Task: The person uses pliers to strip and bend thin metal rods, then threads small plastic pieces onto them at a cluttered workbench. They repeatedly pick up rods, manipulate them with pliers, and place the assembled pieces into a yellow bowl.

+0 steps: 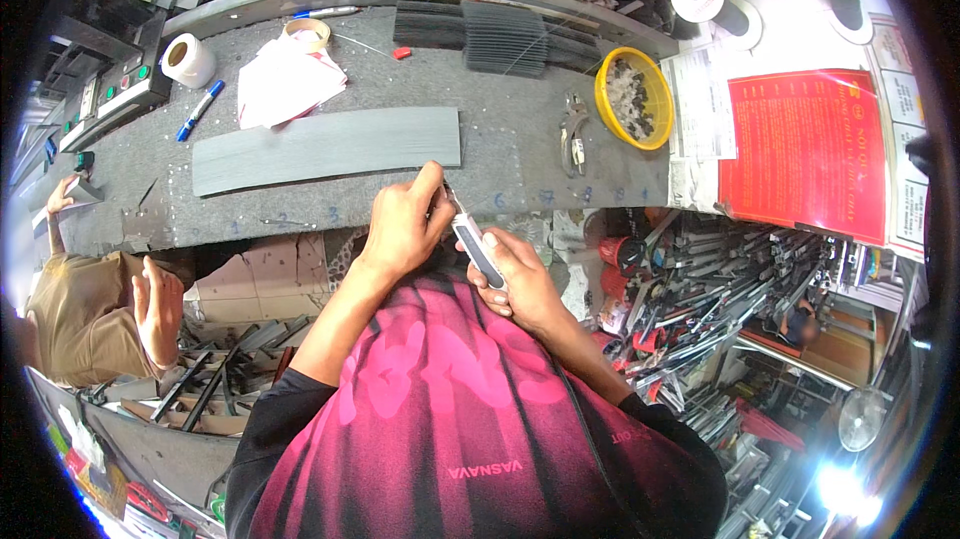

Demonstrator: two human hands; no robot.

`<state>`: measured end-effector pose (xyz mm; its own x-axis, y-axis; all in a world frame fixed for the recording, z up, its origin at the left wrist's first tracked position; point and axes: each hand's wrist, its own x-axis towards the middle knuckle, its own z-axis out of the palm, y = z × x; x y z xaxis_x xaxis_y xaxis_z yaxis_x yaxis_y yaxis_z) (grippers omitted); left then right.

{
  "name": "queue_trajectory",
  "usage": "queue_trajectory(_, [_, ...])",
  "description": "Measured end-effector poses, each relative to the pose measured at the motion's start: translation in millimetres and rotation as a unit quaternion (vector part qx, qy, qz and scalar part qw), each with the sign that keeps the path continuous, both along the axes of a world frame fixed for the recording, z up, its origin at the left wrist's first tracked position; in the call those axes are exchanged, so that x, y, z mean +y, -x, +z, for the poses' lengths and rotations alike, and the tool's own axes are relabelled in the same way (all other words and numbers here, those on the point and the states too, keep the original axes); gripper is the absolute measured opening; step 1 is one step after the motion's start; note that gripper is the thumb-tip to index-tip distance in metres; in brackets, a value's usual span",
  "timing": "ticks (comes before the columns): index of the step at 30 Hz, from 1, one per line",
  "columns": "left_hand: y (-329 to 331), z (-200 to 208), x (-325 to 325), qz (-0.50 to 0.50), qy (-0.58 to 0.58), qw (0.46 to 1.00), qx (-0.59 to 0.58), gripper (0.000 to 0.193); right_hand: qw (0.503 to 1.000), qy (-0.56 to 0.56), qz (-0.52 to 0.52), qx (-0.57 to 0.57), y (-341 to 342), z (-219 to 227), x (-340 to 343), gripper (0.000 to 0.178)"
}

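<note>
My right hand (pixel 522 277) is wrapped round a utility knife (pixel 479 253) with a grey and white handle, its tip pointing up and to the left. Close to that tip, my left hand (pixel 403 221) is closed in a pinch; what its fingers hold, if anything, I cannot make out. Both hands are in front of my body at the bench's near edge. Just beyond them, a long flat grey strip (pixel 325 151) lies on the grey bench (pixel 380 89).
Pliers (pixel 573 134) and a yellow bowl (pixel 604 89) of scraps are on the right, near a red sheet (pixel 810 154). Dark ribbed mesh (pixel 505 39), pink-white paper (pixel 285 84), a blue marker (pixel 200 111) and a white roll (pixel 188 61) lie farther back. A co-worker's hand (pixel 157 311) is at left.
</note>
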<state>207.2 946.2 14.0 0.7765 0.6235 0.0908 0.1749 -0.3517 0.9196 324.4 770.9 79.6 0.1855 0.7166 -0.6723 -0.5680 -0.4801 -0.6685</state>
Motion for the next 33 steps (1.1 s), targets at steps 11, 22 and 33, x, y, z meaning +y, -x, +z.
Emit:
queue_trajectory(11, [26.7, -6.5, 13.3, 0.15, -0.002, 0.988, 0.042, 0.014, 0.968, -0.121, -0.219, -0.029, -14.6, 7.3, -12.4, 0.049])
queue_trajectory(22, [29.6, -140.1, 15.7, 0.192, 0.425, 0.875, -0.129, 0.015, 0.98, -0.195, 0.042, -0.011, 3.2, -21.7, 147.2, 0.05])
queue_trajectory(33, [30.3, -171.5, 5.5, 0.176, 0.41, 0.887, -0.118, 0.037, 0.95, -0.253, 0.084, 0.164, 102.3, -71.3, 304.5, 0.046])
